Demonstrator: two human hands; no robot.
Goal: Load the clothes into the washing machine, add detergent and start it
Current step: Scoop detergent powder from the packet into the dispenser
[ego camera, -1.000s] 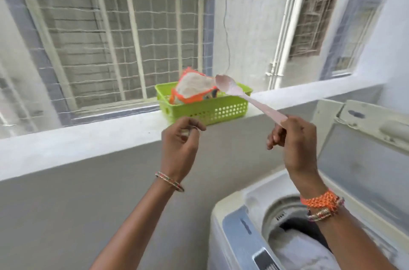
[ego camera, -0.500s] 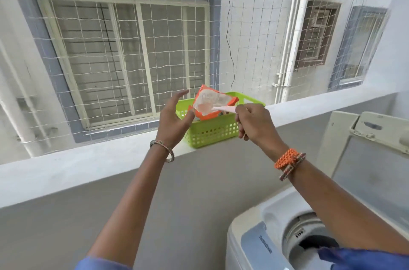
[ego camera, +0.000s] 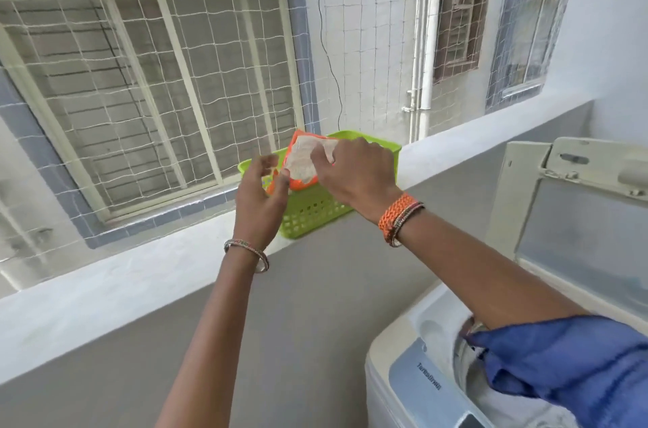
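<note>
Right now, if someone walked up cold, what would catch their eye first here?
Probably the bright green perforated plastic basket on the white ledge, with an orange-and-white detergent pouch standing in it. Both hands meet there: the right hand reaches into the pouch's open top, the left hand is at its side. At lower right, the white top-loading washing machine stands with its lid up.

Single head-mounted wide-angle view, so no second view to overlap with. It looks forward and slightly down from the person's eye level, facing the parapet ledge [ego camera: 147, 273] and the netted window [ego camera: 150, 84] across the shaft. Both forearms reach in from the bottom edge, close to the lens. The washing machine [ego camera: 413, 378] sits at lower right, cropped by the frame. Straight lines bow near the edges.
</note>
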